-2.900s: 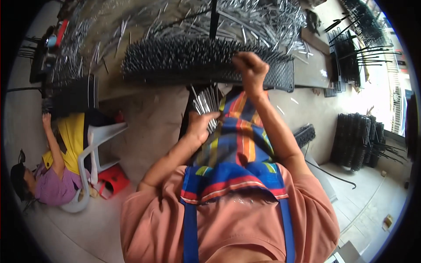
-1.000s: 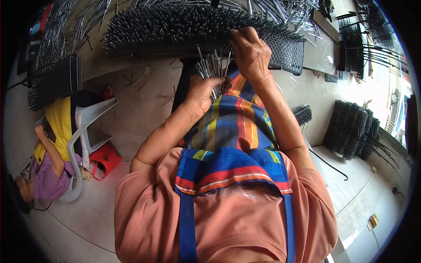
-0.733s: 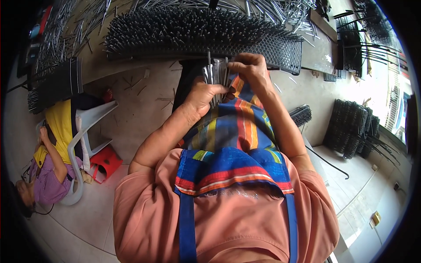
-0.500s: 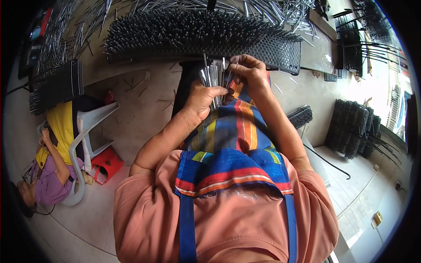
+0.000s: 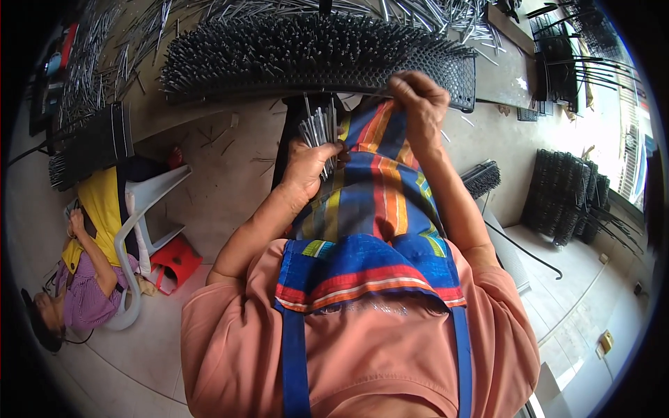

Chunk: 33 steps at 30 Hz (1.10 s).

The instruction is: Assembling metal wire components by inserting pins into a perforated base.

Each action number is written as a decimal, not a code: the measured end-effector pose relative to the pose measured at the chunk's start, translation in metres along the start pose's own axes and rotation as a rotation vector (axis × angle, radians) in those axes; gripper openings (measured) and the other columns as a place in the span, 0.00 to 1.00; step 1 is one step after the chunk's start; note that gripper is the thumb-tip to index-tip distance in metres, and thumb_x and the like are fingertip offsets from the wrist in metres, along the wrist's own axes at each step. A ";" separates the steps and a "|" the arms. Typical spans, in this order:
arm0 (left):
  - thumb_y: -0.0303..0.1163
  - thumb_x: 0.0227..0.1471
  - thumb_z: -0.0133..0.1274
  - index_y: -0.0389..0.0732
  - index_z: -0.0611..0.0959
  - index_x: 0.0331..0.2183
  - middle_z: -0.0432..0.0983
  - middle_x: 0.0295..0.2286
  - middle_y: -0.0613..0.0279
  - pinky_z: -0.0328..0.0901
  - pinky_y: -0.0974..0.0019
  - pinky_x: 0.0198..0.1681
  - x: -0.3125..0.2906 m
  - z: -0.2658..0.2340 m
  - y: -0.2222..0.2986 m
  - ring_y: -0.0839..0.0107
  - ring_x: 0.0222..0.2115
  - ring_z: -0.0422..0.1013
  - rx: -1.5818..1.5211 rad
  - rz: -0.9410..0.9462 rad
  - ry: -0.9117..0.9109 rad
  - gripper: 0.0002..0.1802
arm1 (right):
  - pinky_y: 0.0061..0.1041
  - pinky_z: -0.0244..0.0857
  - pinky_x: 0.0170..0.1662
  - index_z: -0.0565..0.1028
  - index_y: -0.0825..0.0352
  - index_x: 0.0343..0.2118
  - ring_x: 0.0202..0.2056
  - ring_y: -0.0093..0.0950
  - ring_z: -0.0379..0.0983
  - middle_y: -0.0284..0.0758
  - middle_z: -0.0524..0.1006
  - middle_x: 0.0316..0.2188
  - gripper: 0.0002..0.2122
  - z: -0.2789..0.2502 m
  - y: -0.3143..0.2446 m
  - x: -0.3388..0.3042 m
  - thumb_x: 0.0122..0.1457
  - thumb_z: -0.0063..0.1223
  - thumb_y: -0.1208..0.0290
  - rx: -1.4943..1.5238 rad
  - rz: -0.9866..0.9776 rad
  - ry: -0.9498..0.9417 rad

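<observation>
In my left hand (image 5: 308,164) is a bundle of thin silvery metal rods (image 5: 322,129), the fingers wrapped round its lower part and the thumb across it. The rods stand roughly upright, with uneven tops. My right hand (image 5: 424,104) is at the front edge of a long black rack (image 5: 446,82) with a honeycomb of holes. Its fingers are bent and pinched together; whatever is between them is too small to make out. Dark rods (image 5: 279,52) stand densely upright in most of the rack, while many holes show at its right end.
Loose rods (image 5: 411,15) lie strewn over the table (image 5: 150,108) behind the rack. At the left, another person (image 5: 97,279) sits on a pale plastic chair (image 5: 132,230) beside a red container (image 5: 178,261). Stacked black racks (image 5: 557,198) stand on the floor at the right.
My right hand has left the bundle and moved right, up to the rack's front edge. My left hand with the rods has shifted slightly left and down.
</observation>
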<state>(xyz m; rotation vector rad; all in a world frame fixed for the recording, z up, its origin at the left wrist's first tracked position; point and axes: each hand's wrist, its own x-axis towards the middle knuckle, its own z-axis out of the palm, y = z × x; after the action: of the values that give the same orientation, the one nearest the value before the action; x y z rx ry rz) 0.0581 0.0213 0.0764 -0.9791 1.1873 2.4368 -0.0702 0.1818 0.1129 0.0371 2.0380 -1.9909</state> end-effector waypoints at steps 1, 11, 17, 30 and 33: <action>0.19 0.45 0.54 0.31 0.82 0.32 0.80 0.25 0.56 0.71 0.69 0.28 -0.004 0.003 -0.001 0.68 0.23 0.76 -0.021 -0.004 0.002 0.08 | 0.13 0.56 0.24 0.79 0.70 0.28 0.20 0.13 0.64 0.25 0.73 0.20 0.01 0.000 -0.002 0.007 0.53 0.59 0.79 -0.023 -0.181 0.066; 0.18 0.45 0.54 0.33 0.80 0.34 0.80 0.27 0.53 0.72 0.66 0.29 -0.005 0.002 -0.002 0.66 0.26 0.77 0.054 0.015 -0.008 0.10 | 0.14 0.63 0.31 0.80 0.72 0.29 0.28 0.15 0.70 0.28 0.77 0.27 0.03 0.008 -0.005 0.033 0.50 0.59 0.82 -0.179 -0.530 0.109; 0.16 0.44 0.56 0.32 0.81 0.30 0.79 0.25 0.54 0.73 0.66 0.26 0.006 0.020 0.009 0.66 0.24 0.78 -0.139 -0.007 -0.017 0.06 | 0.17 0.64 0.30 0.80 0.70 0.29 0.26 0.17 0.72 0.30 0.77 0.25 0.05 0.014 0.011 0.033 0.47 0.61 0.82 -0.408 -0.581 0.121; 0.15 0.44 0.55 0.31 0.81 0.33 0.80 0.27 0.53 0.75 0.65 0.26 0.022 0.026 0.010 0.64 0.24 0.78 -0.222 -0.088 -0.001 0.10 | 0.21 0.65 0.27 0.79 0.70 0.28 0.22 0.18 0.71 0.32 0.76 0.19 0.04 0.012 -0.002 0.025 0.50 0.60 0.75 -0.662 -0.364 -0.015; 0.15 0.43 0.55 0.33 0.81 0.34 0.80 0.28 0.55 0.75 0.64 0.27 0.014 0.032 0.018 0.64 0.25 0.78 -0.163 -0.032 -0.082 0.11 | 0.20 0.62 0.25 0.79 0.71 0.26 0.21 0.16 0.69 0.29 0.74 0.17 0.05 0.009 0.006 0.011 0.50 0.61 0.74 -0.505 0.013 -0.244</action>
<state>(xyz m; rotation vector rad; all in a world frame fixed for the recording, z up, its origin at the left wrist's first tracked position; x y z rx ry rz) 0.0242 0.0341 0.0917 -0.9236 0.9516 2.5539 -0.0773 0.1716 0.1046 -0.2820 2.2934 -1.3417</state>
